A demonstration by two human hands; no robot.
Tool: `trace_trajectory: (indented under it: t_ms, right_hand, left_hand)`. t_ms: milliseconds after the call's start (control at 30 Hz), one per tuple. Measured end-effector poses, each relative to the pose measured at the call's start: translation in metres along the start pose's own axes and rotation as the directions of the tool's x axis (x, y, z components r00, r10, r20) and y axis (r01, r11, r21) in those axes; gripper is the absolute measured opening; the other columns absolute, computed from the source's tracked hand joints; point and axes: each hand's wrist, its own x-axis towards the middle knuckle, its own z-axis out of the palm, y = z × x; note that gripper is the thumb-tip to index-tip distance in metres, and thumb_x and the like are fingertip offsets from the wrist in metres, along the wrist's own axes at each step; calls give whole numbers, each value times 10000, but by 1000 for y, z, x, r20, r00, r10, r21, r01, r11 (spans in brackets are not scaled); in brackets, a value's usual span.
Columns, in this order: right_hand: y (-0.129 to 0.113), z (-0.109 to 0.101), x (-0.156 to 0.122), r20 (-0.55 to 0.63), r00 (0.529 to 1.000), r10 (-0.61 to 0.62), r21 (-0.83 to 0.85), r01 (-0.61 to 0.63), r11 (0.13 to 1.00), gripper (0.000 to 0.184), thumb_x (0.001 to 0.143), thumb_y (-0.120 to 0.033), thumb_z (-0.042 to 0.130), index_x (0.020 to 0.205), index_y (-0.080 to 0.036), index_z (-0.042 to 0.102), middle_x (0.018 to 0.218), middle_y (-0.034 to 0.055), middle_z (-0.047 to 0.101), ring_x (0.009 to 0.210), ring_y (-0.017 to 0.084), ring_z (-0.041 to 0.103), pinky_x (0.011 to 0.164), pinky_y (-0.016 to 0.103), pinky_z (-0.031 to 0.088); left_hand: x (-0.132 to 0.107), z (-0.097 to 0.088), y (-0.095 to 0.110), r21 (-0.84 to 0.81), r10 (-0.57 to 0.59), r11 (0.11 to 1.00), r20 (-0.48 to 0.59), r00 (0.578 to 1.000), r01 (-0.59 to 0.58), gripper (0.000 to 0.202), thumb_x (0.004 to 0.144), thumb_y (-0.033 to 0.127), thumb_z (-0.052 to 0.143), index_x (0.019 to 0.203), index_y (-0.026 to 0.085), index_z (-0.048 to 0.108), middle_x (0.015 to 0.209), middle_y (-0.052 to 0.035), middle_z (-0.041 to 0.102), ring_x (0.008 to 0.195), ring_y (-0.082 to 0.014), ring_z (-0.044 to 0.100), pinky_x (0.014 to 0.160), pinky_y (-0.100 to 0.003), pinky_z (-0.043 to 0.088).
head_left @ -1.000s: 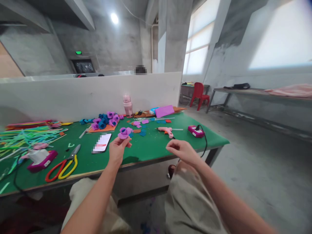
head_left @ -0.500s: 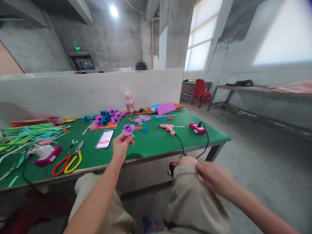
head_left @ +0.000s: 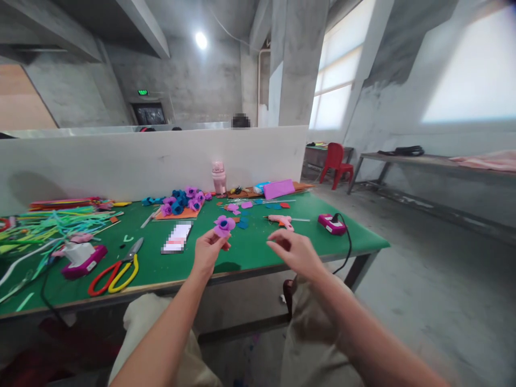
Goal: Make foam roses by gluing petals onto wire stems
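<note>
Between the fingertips of my left hand is a purple flower with a blue centre, held above the table's front edge. My right hand hovers over the front of the table, fingers bent and apart, with nothing visible in them. Just beyond it lies a pink glue gun, a clear stick at its rear. Loose purple petals and blue petals are scattered behind the held flower. A pile of purple and blue flowers rests on an orange sheet further back.
Red-and-yellow-handled scissors, a phone and a magenta power socket lie at left, near many coloured strips. A second socket with a black cable stands at right. A pink bottle stands by the white partition.
My right hand has left my knee, rising to the left over the table edge. My left hand still holds the flower, whose face now tilts more toward me. The view has shifted slightly.
</note>
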Motion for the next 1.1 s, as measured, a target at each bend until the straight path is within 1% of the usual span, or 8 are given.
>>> trace_trajectory:
  t_ms: [100,300,500,600,733,833,967,1100]
  right_hand:
    - [-13,37,25,17,998,-53,278,47,959,157,749,-330,561,807,-209,643,643,-3,585,528,121,454,532,248,344]
    - [8,92,33,51,998,32,585,-56,809,239,692,-316,616,901,-199,623,758,-2,603,554,101,451,529,224,357]
    - [5,111,26,105,967,231,841,-210,498,255,622,-372,701,794,-188,658,649,-23,557,536,92,420,527,230,371]
    - [4,114,26,100,945,312,887,-227,402,252,605,-360,725,778,-186,672,624,-37,551,500,69,392,509,220,359]
    - [12,112,25,112,939,325,876,-248,414,262,607,-326,735,821,-190,670,662,-39,554,508,55,409,490,195,360]
    - [20,107,24,233,928,290,789,-355,501,340,605,-349,729,901,-199,656,691,-37,564,489,54,432,454,185,362]
    - [28,110,24,292,895,337,670,-443,596,300,672,-436,640,759,-149,644,611,-28,563,406,46,421,410,187,347]
    - [30,111,24,235,910,341,668,-406,624,290,731,-428,583,757,-145,642,597,-16,573,413,54,439,415,185,351]
  left_hand:
    - [-1,2,-2,31,87,996,-10,996,-87,137,644,273,681,700,153,648,556,17,606,513,-108,542,524,-227,439]
    - [-3,2,-6,248,298,923,25,954,-295,104,688,272,643,695,169,654,728,-12,637,666,-128,554,614,-222,433]
    - [-14,19,-2,363,225,911,-39,973,-196,94,698,271,610,693,180,634,596,18,594,533,-113,505,525,-218,398]
    - [-18,28,0,412,194,900,-84,977,-143,83,687,261,607,667,183,627,517,40,554,475,-105,472,488,-217,368]
    - [-10,27,6,443,149,887,-8,989,-130,94,664,267,625,629,180,613,490,43,541,466,-106,464,474,-219,348]
    - [14,15,19,456,159,875,49,986,-163,134,663,284,639,606,175,585,551,27,576,529,-112,504,529,-221,376]
    - [59,-1,31,229,193,950,93,977,-210,135,714,282,604,726,194,502,550,48,566,551,-117,559,574,-225,416]
    - [84,-6,20,152,189,966,122,974,-207,152,742,306,588,793,207,484,488,83,466,405,-77,416,435,-193,326]
